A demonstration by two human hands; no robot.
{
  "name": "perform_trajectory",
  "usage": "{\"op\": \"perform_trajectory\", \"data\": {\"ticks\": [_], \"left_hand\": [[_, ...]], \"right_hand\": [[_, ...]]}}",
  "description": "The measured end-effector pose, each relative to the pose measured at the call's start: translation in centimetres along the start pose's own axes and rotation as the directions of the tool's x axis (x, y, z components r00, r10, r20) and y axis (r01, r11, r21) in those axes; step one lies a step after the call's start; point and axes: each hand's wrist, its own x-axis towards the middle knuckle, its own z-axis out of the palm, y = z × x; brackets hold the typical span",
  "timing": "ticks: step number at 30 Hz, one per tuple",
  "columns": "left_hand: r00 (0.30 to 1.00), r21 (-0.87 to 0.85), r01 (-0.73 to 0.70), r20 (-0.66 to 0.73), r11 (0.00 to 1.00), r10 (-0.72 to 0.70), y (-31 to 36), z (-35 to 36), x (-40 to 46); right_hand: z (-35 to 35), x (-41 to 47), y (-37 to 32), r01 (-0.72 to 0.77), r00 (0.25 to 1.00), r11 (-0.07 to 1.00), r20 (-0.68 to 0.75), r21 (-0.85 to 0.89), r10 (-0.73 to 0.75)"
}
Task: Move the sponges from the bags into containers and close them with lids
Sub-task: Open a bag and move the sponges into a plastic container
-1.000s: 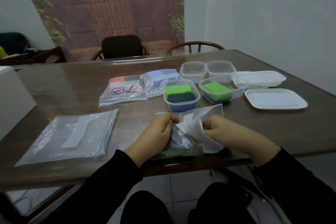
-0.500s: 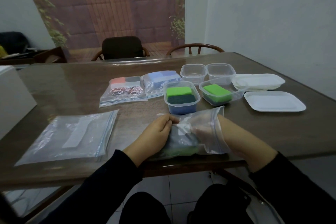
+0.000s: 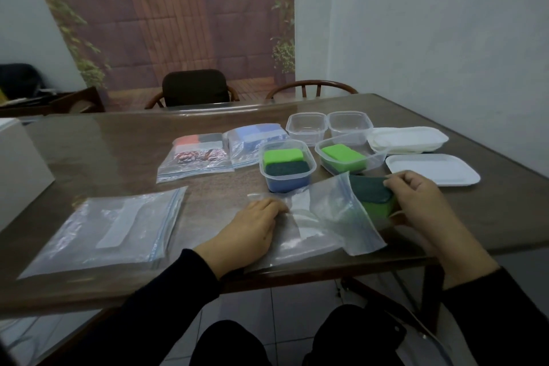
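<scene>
Fingers point(image 3: 399, 180) of the right hand point(image 3: 421, 205) are curled around a green sponge point(image 3: 371, 196) with a dark green scouring side, and they hold it at the open mouth of a clear zip bag point(image 3: 332, 217), partly out of it. The left hand point(image 3: 252, 226) lies on the flat part of this bag with relaxed, almost straight fingers and presses it down on the bench point(image 3: 118, 157). Just behind the bag stands a clear container point(image 3: 286, 169) with a light green sponge, a dark green one and a blue one under them. To the right of this container is a second container point(image 3: 350, 157), tilted, with one green sponge inside. Behind these two stand two more clear containers point(image 3: 328, 126), side by side. Right of the tilted container lies a stack of white lids point(image 3: 407, 140), and one single white lid point(image 3: 433, 169) lies in front of the stack, near the right hand. Left of the first container lie two filled bags point(image 3: 225, 148) with red, grey and blue sponges. Far left of the held bag lies a flat pile of clear bags point(image 3: 104, 229).
</scene>
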Motion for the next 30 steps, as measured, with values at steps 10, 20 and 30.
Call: {"op": "perform_trajectory", "data": {"ticks": [10, 20, 30], "left_hand": [[0.952, -0.208, 0.141, 0.298, 0.968, -0.075, 4.5, -13.1, 2.2], [0.998, 0.007, -0.005, 0.057, 1.000, 0.004, 6.6, -4.4, 17.2], [0.990, 0.169, -0.113, 0.098, 0.979, 0.097, 6.0, -1.0, 20.9]], "right_hand": [[-4.2, 5.5, -1.9, 0.166, 0.944, 0.986, -0.287, -0.014, -0.163], [-1.4, 13.9, -4.3, 0.189, 0.968, 0.896, -0.077, -0.403, -0.239], [-1.3, 16.0, -1.6, 0.163, 0.973, 0.800, -0.041, -0.577, -0.227]]}}
